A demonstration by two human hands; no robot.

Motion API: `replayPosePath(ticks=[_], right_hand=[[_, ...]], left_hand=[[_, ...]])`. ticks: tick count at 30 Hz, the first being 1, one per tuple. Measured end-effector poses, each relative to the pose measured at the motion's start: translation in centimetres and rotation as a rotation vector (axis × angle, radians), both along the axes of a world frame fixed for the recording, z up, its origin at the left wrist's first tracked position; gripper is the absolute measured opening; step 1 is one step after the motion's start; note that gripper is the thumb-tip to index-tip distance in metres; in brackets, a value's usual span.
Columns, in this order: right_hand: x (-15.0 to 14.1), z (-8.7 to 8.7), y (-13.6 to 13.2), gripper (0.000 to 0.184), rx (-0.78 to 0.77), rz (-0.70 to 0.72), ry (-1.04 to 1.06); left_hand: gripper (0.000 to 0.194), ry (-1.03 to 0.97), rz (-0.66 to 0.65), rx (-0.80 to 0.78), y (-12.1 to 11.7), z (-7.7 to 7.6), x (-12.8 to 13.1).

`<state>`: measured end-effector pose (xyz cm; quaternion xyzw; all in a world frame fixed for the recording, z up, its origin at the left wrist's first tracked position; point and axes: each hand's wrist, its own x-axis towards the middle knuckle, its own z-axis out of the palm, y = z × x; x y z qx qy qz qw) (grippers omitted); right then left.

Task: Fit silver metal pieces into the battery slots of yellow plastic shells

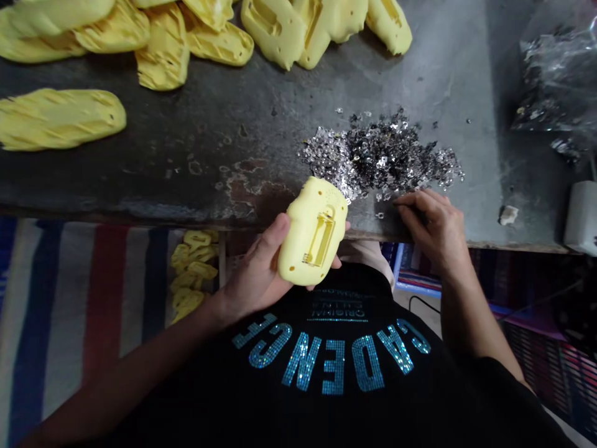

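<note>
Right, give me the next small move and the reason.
Probably lift one tab from the near edge of the metal tab pile with the right hand: its fingertips are beside the pile, while the left hand holds the yellow plastic shell, battery compartment facing up.

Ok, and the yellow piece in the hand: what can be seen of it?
The yellow piece looks like moulded plastic, pale and matte, with rounded sides. Its visible face has a long recessed compartment, small holes near the corners and a cluster of tiny ones. The left hand grips it, thumb at its left edge, top leaning right, by the table's front edge, near the metal bits.
</note>
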<state>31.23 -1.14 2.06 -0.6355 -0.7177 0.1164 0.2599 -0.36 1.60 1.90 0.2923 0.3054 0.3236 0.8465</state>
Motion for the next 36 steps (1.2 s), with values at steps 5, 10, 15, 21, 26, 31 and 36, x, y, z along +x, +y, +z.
replayPosePath(ticks=[5, 10, 15, 21, 26, 31, 36], right_hand=[[-0.5, -1.1, -0.8, 0.012, 0.036, 0.037, -0.036], [-1.0, -1.4, -0.2, 0.010, 0.085, 0.080, -0.055], [-2.7, 1.8, -0.5, 0.013, 0.177, 0.243, 0.167], [-4.9, 4.8, 0.1, 0.016, 0.265, 0.424, 0.021], [-5.2, 4.8, 0.7, 0.021, 0.294, 0.483, -0.082], [-5.2, 5.2, 0.5, 0.028, 0.283, 0.530, -0.116], [-5.5, 5.5, 0.4, 0.028, 0.289, 0.561, -0.168]], left_hand=[[0.076, -0.012, -0.005, -0.035, 0.1, -0.3, 0.4], [0.093, -0.015, -0.033, -0.070, 0.0, -0.4, 1.0], [0.090, -0.047, -0.107, -0.100, 0.1, -0.3, 1.3], [0.090, -0.130, -0.142, -0.121, -0.1, 0.0, 1.4], [0.087, -0.135, -0.154, -0.130, -0.4, 0.2, 1.3], [0.079, -0.157, -0.167, -0.141, -0.6, 0.2, 1.2], [0.076, -0.144, -0.174, -0.137, -0.8, 0.2, 1.0]])
